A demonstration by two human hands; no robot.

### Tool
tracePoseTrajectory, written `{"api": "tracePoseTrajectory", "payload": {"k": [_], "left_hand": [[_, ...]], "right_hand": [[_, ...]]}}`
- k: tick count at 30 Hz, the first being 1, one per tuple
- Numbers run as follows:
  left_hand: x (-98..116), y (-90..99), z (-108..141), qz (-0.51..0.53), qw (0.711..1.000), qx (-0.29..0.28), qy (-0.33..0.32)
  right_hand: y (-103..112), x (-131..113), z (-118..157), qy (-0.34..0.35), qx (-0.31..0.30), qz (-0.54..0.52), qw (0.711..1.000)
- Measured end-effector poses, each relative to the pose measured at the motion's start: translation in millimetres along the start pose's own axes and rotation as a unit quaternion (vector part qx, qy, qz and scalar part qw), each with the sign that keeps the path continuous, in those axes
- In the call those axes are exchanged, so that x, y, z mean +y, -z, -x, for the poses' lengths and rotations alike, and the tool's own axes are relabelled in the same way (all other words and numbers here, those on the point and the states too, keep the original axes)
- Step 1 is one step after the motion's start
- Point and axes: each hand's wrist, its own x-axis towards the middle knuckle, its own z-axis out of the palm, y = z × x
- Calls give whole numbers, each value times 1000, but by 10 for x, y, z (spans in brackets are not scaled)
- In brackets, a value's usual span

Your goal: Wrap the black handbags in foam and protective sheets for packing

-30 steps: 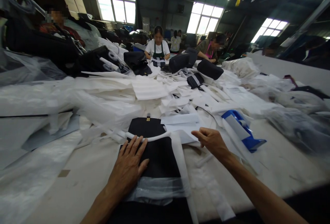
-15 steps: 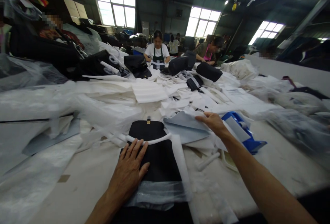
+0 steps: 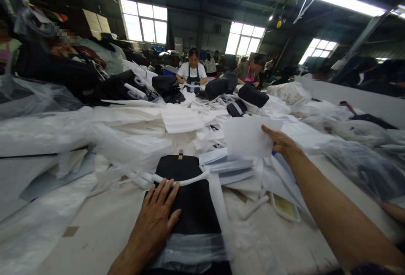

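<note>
A black handbag (image 3: 196, 207) lies flat in front of me on white foam, its flap with a small gold clasp (image 3: 180, 156) pointing away. White foam tubing (image 3: 193, 181) wraps its curved handle, and clear film (image 3: 193, 247) crosses its near part. My left hand (image 3: 158, 216) rests on the bag with fingers spread, the tips at the handle. To the right, my right hand (image 3: 282, 142) pinches the edge of a thin white sheet (image 3: 242, 138). That sheet is raised above folded pale blue sheets (image 3: 232, 167) beside the bag.
Foam sheets (image 3: 180, 117) and black bags (image 3: 253, 95) are heaped across the table. A shallow pale tray (image 3: 286, 207) and a foam tube (image 3: 255, 207) lie right. A co-worker (image 3: 193, 70) works opposite; another person's hand (image 3: 394, 211) shows at the right edge.
My right hand has moved right, and a white sheet now stands raised in it above the pale blue sheets. The blue tape dispenser is now mostly hidden. My left hand stays on the bag.
</note>
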Motion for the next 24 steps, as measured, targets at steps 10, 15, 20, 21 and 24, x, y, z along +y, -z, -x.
{"api": "tracePoseTrajectory", "payload": {"k": [10,15,20,21,24], "left_hand": [[18,4,0,3,1000,6,7],[27,14,6,14,1000,1,18],[34,20,16,24,999,-3,23],[36,21,17,25,999,-5,24],[39,26,17,31,999,-7,28]], "right_hand": [[-15,-697,156,174,65,-85,979],[-391,-651,323,231,-8,46,972],[-409,-178,474,409,6,401,820],[-410,-7,544,444,-27,418,792],[-429,558,833,487,-208,449,720]]}}
